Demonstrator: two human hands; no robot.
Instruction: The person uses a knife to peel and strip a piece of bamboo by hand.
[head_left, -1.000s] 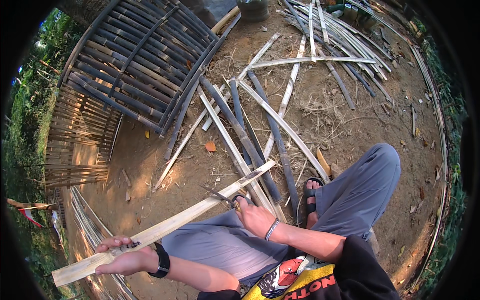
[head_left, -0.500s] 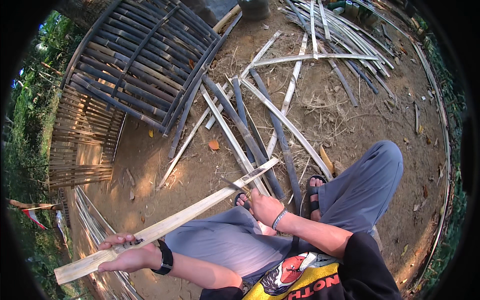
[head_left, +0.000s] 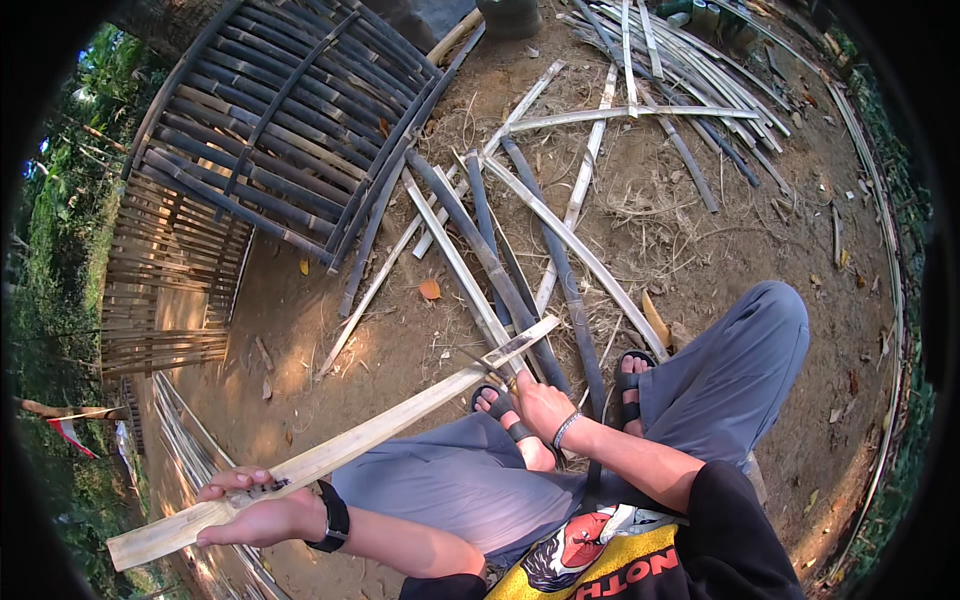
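A long, pale split bamboo strip slants across my lap, from the lower left up to the middle. My left hand is closed around it near its lower-left end, thumb on the near edge and fingers over the far one. My right hand grips a knife whose thin dark blade lies against the strip near its far end. Most of the knife's handle is hidden in that fist. A dark patch marks the strip's far end.
Several dark bamboo pieces and pale strips lie crossed on the dirt ahead. A slatted bamboo frame stands at far left, and a heap of strips lies far right. My sandalled feet are close to the bamboo.
My right hand has shifted slightly to the right and toward me, and the knife has slid a little along the strip toward its far end. The left hand has hardly moved.
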